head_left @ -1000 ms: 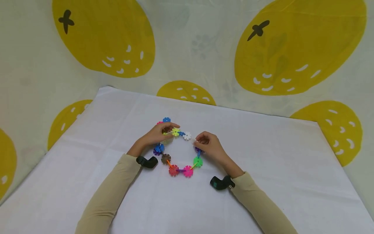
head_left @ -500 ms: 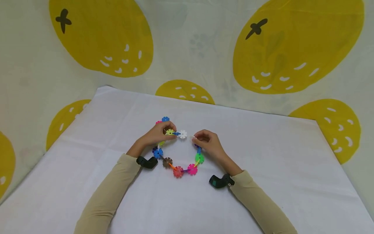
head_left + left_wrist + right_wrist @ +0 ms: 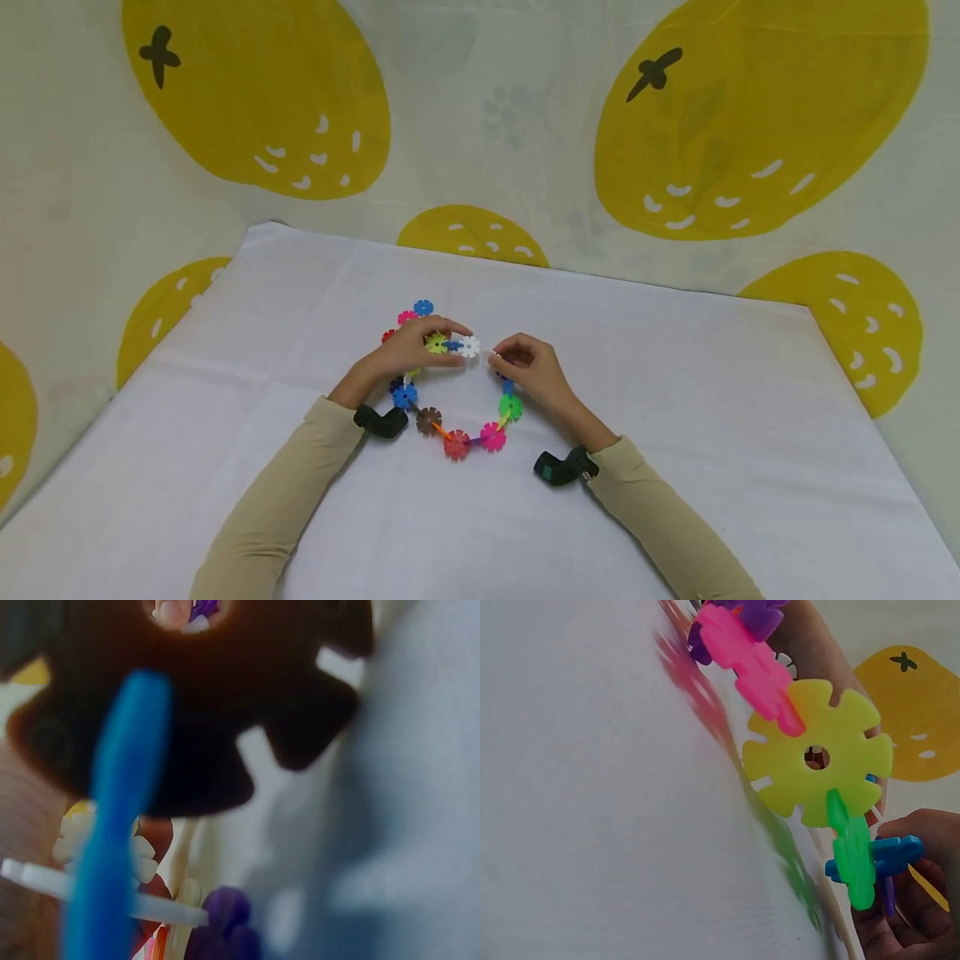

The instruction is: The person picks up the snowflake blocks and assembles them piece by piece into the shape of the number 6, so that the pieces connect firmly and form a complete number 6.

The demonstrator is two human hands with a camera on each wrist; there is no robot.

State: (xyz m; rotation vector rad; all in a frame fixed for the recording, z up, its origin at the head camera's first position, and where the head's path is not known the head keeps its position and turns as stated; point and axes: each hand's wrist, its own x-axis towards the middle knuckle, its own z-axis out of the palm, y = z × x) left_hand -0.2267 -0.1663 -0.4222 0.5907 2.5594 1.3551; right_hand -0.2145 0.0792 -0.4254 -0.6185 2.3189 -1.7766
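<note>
A chain of colourful notched snowflake discs curves between the two hands in the head view. My left hand (image 3: 416,348) holds the chain's upper stretch, its fingertips at a white disc (image 3: 469,347). Left of that disc are a blue link and a yellow disc (image 3: 437,342). My right hand (image 3: 531,367) pinches the other end, at a small whitish piece mostly hidden by the fingers. A green disc (image 3: 511,407) and a pink disc (image 3: 492,437) hang below it. Close up in the left wrist view is a brown disc (image 3: 202,742); a yellow disc (image 3: 780,776) fills the right wrist view's middle.
The chain's lower bend holds a red disc (image 3: 457,445) and a brown disc. Beyond the left hand lies a tail with a blue disc (image 3: 423,307) and a pink one. White cloth (image 3: 675,400) covers the table; a fruit-patterned curtain (image 3: 487,108) hangs behind.
My left fingers have shifted right along the chain, from the yellow disc to the white one. The lower bend has moved slightly right. My right hand keeps its pinch with little movement.
</note>
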